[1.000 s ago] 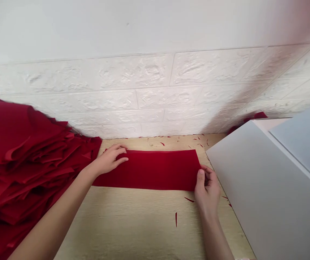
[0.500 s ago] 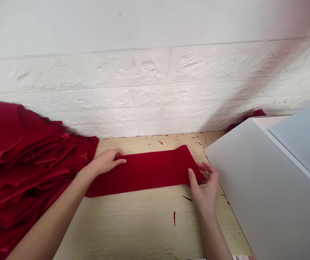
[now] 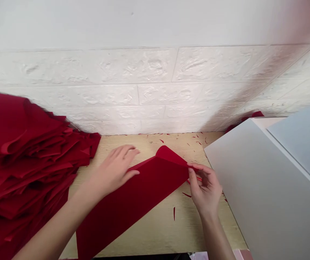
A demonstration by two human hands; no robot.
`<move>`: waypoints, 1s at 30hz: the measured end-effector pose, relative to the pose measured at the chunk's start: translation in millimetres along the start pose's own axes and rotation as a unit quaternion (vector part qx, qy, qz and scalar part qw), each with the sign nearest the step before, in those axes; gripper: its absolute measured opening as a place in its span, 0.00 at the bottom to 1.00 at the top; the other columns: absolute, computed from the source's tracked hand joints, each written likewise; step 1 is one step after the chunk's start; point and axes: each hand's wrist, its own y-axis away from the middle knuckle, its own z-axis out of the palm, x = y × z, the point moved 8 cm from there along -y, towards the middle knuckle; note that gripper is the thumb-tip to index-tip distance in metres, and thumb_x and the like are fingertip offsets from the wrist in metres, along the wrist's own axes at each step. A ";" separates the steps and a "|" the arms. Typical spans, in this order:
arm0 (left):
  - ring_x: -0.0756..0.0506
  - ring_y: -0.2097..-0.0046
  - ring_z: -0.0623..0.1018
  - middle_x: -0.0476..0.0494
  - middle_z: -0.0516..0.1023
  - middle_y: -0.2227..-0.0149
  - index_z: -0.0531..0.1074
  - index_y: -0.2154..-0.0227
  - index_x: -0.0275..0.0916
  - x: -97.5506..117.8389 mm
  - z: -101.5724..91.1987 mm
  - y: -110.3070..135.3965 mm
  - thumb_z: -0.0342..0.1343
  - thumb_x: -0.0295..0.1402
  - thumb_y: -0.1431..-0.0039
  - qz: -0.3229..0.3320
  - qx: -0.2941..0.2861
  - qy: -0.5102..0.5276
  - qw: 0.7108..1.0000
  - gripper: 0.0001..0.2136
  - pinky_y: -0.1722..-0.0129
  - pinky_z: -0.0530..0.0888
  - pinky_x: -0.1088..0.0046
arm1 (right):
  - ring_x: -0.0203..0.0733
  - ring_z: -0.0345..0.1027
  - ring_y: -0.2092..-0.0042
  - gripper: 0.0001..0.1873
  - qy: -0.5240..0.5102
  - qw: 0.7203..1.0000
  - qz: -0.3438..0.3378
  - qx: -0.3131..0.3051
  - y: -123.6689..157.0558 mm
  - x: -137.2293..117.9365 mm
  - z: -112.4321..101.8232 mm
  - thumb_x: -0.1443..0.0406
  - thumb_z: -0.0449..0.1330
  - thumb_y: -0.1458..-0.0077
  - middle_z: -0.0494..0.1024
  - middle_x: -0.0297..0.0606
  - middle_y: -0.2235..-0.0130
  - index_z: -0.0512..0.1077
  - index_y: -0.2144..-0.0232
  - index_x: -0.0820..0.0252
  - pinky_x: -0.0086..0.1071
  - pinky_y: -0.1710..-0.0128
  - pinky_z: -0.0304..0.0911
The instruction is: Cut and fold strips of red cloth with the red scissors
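A long red felt strip (image 3: 133,198) lies slanted across the wooden table (image 3: 155,224), running from the near left edge up to the middle. My right hand (image 3: 205,189) pinches its far right corner, which is lifted and curled over. My left hand (image 3: 115,169) rests flat on the upper part of the strip with the fingers stretched out.
A big heap of red felt pieces (image 3: 22,162) fills the left side. A white board or box (image 3: 266,191) slopes along the right edge of the table. A white brick-pattern wall (image 3: 155,90) stands close behind. Small red scraps (image 3: 174,213) lie scattered on the wood.
The strip has swung from lying straight along the wall to a slant, its left end now at the near edge. My right hand lifted its right corner; my left hand moved right, fingers spread.
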 end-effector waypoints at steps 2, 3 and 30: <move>0.33 0.33 0.62 0.34 0.67 0.37 0.70 0.45 0.40 46.7 -2.3 -18.3 0.58 0.42 0.41 0.113 -0.001 0.002 0.994 0.22 0.34 0.56 0.51 | 0.45 0.76 0.56 0.05 -0.010 0.995 -0.088 -0.048 2.0 -34.3 7.6 0.66 0.61 0.41 0.81 0.40 0.60 0.73 0.61 0.54 0.43 0.55 0.73; 0.33 0.33 0.61 0.34 0.67 0.36 0.70 0.46 0.40 66.2 -1.6 -25.8 0.59 0.41 0.41 0.159 -0.013 0.004 0.987 0.22 0.33 0.55 0.52 | 0.44 0.77 0.56 0.06 -0.022 0.989 -0.128 -0.075 4.3 -50.7 11.6 0.68 0.61 0.41 0.81 0.39 0.61 0.73 0.61 0.53 0.43 0.55 0.73; 0.47 0.66 0.82 0.41 0.83 0.58 0.67 0.42 0.35 -69.9 -93.8 -15.3 0.53 0.33 0.37 -0.306 0.099 0.307 0.896 0.21 0.52 0.79 0.55 | 0.53 0.67 0.43 0.29 0.077 0.990 -0.020 -0.117 24.1 1.4 -1.2 0.52 0.62 0.42 0.69 0.52 0.42 0.61 0.43 0.55 0.51 0.47 0.68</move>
